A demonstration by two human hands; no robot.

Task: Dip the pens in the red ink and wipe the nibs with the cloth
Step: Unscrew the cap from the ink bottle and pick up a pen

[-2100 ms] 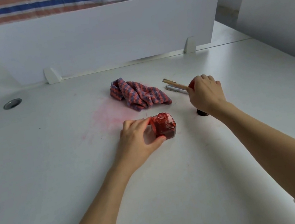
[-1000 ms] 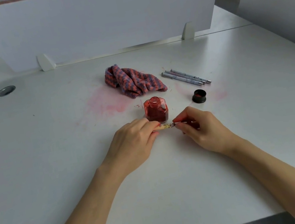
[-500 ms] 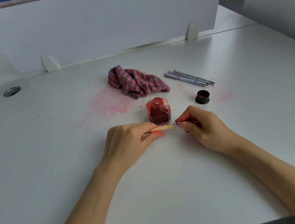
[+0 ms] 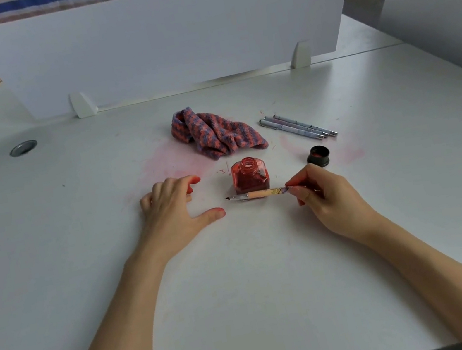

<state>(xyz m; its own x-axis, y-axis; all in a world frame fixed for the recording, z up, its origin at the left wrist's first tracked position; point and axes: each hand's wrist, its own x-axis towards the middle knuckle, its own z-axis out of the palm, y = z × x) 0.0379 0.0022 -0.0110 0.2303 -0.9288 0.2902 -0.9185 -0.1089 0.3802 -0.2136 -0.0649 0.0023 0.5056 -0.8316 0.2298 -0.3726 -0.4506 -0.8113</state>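
The right hand (image 4: 324, 195) pinches the pen (image 4: 258, 194) by its back end, long axis level and nib pointing left just in front of the open ink bottle (image 4: 250, 175) mid-tabletop, while the left hand (image 4: 172, 209), which held the pen half a second ago, now rests open, cloth (image 4: 216, 132) beyond.

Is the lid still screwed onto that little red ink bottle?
No, the ink bottle stands open-mouthed, and its black cap lies apart on the table to its right.
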